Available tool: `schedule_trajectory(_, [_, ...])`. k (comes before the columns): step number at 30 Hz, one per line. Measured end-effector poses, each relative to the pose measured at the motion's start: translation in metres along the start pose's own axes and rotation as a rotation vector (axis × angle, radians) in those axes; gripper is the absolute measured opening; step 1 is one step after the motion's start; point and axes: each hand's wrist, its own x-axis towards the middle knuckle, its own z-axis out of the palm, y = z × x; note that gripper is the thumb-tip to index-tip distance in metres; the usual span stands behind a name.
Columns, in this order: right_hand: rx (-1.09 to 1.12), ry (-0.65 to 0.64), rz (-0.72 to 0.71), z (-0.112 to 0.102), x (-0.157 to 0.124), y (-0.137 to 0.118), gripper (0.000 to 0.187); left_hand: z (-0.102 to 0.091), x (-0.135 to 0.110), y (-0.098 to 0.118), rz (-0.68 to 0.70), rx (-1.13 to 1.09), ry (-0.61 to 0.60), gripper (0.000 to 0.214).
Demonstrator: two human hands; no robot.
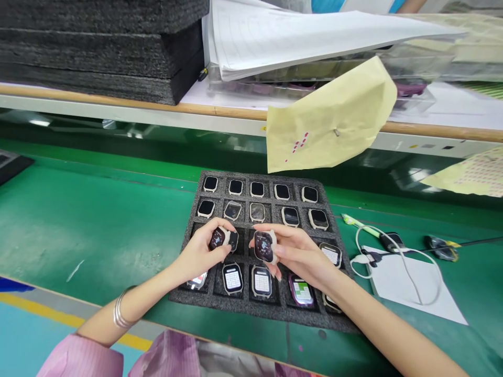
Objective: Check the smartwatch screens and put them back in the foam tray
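Observation:
My left hand (206, 248) is closed around a smartwatch case (218, 239) with a lit dark screen, over the third row of a black foam tray (259, 310). Another watch face shows just beside it, partly hidden by my fingers. In my right hand (301, 251), a second smartwatch (263, 246) is pinched by its edge, its lit dial facing up. Several watches sit in the tray's compartments. The two back rows have dark screens, while front ones such as this watch (261, 281) show white lists. One purple-framed watch (302, 289) has a green and white screen.
Black foam trays (90, 52) are stacked on the shelf at the back left, beside white papers (275, 36). A yellow sheet (332, 118) hangs from the shelf edge. To the right lie a white cable (436, 267), a white sheet (412, 298) and a green pen (359, 224).

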Motion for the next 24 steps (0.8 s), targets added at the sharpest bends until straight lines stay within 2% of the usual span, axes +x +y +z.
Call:
schedule_trajectory(11, [-0.057, 0.070, -0.030, 0.0035, -0.0018, 0.0004, 0.039, 0.0003, -0.0022, 0.0007, 0.010, 0.036, -0.023, 0.027])
schedule_trajectory(19, [-0.080, 0.063, -0.044, 0.0038, -0.0011, 0.0007, 0.040, -0.0005, -0.0037, -0.0002, 0.071, 0.031, -0.004, 0.030])
schedule_trajectory(24, [-0.099, 0.056, -0.019, 0.0034, -0.0026, 0.0005, 0.041, -0.0013, -0.0040, 0.0005, 0.063, -0.024, 0.004, 0.028])
